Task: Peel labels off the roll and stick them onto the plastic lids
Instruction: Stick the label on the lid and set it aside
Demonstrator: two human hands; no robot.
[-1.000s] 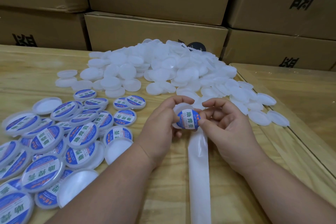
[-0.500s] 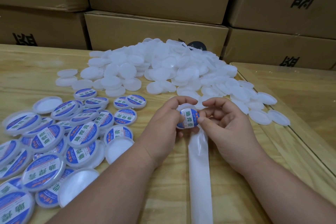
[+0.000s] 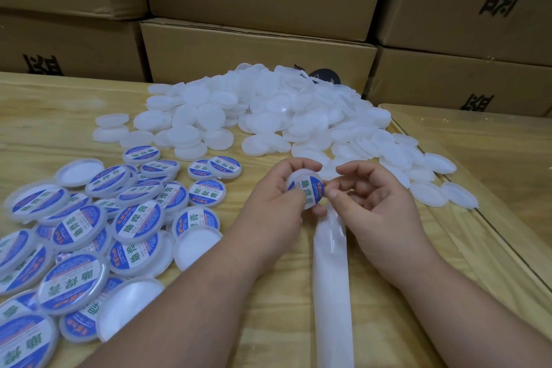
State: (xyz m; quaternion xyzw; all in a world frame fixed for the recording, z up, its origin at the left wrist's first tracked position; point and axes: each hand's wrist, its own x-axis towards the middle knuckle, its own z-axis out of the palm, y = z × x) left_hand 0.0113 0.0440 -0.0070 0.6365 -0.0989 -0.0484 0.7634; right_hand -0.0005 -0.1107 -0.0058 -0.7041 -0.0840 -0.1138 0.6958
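While the left hand (image 3: 276,202) grips a small white lid (image 3: 301,185) by its rim, thumb on the near edge and fingers curled over the far edge, the right hand (image 3: 376,203) pinches the right side of the blue-and-white label (image 3: 309,191) lying on the lid's face. The lid is held just above the worktop (image 3: 44,128), tilted towards the camera, with the label's printed characters readable across it. A white backing strip (image 3: 331,278) runs from under the two hands down the worktop to the bottom edge of the view, lying between the forearms; the roll itself is out of sight. To the left, a heap of labelled lids (image 3: 89,233) overlaps one another, most label-up, a few turned over to show their white insides. Beyond the hands, a large pile of bare lids (image 3: 254,110) spreads across the worktop, trailing off to the right towards a seam in the surface. Brown cartons (image 3: 268,51) with black printed characters stand stacked behind the worktop.
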